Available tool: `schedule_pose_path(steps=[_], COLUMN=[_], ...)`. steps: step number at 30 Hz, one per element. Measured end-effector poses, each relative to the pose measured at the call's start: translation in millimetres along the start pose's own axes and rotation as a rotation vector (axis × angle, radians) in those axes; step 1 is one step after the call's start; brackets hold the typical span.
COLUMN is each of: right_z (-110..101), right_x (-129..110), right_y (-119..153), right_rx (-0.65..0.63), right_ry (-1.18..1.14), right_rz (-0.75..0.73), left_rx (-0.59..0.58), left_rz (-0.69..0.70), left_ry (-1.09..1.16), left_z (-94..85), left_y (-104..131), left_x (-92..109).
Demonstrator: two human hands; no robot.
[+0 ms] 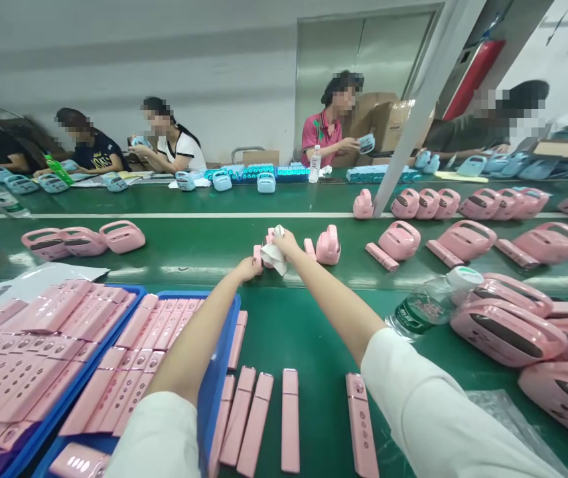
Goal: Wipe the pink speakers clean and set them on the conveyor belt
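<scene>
Green bench (274, 338), blue trays (221, 362), btl (421, 309) nr R arm (334, 297)

Two hands (249, 267) hold a pink piece (257, 252) (and white cloth (275, 259)).

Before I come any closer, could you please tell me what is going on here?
The right hand holds a white cloth at a pink item, partly hiding it, while the left hand touches the item's left side. Blue trays of pink bars sit at the near left. Opposite, some co-workers hold light blue devices.
</scene>
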State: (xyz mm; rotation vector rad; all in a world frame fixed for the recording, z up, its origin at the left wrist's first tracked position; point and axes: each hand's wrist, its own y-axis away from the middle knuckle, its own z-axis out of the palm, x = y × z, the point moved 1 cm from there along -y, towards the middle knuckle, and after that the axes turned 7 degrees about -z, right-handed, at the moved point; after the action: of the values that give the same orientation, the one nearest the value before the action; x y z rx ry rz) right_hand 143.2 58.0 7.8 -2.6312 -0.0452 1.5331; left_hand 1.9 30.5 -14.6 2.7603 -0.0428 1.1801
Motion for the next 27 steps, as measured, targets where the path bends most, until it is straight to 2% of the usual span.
schedule_pose_path(steps=[3, 5, 8, 11, 13, 15, 16, 18, 20, 22, 23, 27], right_z=[-19, -35, -66, -106, -141, -183, -205, -250, -288, -315, -324, -343], right_x=[-11, -21, -33, -28, -10, 17, 32, 63, 91, 115, 125, 153], right_y=[15, 36, 85, 152, 200, 246, 269, 311, 346, 370, 377, 382], right_rx=[-0.002, 0.015, 0.019, -0.039, -0.111, -0.070, 0.002, 0.241, 0.453, 0.528, 0.525, 0.462], right_ry=[0.142, 0.244, 0.366, 0.565, 0.671, 0.667, 0.662, 0.752, 0.932, 1.009, 1.011, 0.955], right_rz=[-0.039, -0.095, -0.183, -0.189, -0.180, -0.133, -0.076, 0.103, 0.404, 0.638, 0.696, 0.667], left_rx=[-0.064, -0.074, -0.118, -0.232, -0.358, -0.504, -0.564, -0.636, -0.633, -0.611, -0.607, -0.624], left_rz=[-0.078, -0.081, 0.007, 0.149, 0.260, 0.327, 0.355, 0.410, 0.483, 0.523, 0.526, 0.489], left_ry=[-0.199, -0.298, -0.390, -0.441, -0.521, -0.616, -0.639, -0.645, -0.603, -0.549, -0.527, -0.496], left_z=[-3.1, -5.6, -4.4, 5.5, 15.6, 26.2, 31.1, 40.3, 48.7, 56.1, 59.1, 63.0], left_y=[7, 20, 58, 109, 144, 174, 186, 204, 213, 216, 216, 218], left_x=[3, 6, 19, 38, 50, 55, 55, 48, 37, 28, 26, 40])
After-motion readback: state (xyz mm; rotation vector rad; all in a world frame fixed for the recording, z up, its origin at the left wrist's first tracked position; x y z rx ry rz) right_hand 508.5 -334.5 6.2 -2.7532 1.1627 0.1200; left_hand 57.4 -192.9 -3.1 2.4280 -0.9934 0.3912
